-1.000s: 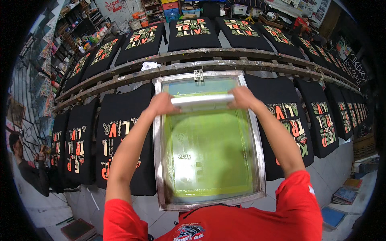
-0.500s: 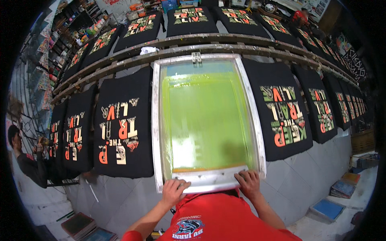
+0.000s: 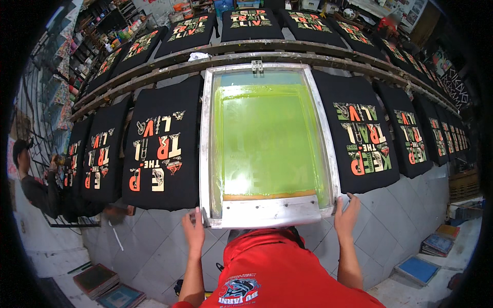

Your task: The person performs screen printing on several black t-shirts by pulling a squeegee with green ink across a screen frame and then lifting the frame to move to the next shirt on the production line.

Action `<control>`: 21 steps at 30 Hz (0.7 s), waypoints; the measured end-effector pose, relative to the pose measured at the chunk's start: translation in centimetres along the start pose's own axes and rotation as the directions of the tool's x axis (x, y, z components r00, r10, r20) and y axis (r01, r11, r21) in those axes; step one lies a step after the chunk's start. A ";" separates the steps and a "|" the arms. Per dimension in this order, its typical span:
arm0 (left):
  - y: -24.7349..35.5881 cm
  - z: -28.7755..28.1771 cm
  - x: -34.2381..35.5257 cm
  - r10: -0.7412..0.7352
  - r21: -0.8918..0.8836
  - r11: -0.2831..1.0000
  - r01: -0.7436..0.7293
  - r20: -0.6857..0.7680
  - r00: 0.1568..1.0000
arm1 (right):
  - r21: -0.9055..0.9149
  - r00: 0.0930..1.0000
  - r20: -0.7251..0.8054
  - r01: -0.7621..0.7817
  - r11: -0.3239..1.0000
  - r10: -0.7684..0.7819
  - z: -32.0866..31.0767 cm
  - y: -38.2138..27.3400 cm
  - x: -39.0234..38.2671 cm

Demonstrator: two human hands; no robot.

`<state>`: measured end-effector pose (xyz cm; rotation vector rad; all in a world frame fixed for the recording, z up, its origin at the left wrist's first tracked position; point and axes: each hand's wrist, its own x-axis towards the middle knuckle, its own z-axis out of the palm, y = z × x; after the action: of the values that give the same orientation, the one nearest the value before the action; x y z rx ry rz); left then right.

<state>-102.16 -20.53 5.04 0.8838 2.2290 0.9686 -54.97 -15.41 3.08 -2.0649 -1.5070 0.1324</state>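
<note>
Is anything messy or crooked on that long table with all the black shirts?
Mostly tidy. The black shirts lie in even rows and the screen frame sits straight, a hand at each near corner. One oddity: a crumpled white rag lies on the rail behind the frame.

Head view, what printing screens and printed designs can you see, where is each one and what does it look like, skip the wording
Screen frame: centre, metal rectangle with green mesh; left hand and right hand at its near corners.
Left shirt: beside the frame, black, orange and cream print.
Right shirt: other side, black, green, orange and cream print.
Back shirts: far row, black, multicolour prints.
Blue screen: floor, lower right.
Stacked screens: floor, lower left.
</note>
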 end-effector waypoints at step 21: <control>2.2 3.5 6.8 -0.106 0.009 0.994 0.105 0.035 0.994 | 0.324 0.886 0.318 -0.436 0.840 0.337 4.0 -2.2 9.3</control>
<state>-103.33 -12.88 3.17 0.7719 2.2263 0.8897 -55.05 -5.05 3.13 -2.0432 -1.0531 0.8133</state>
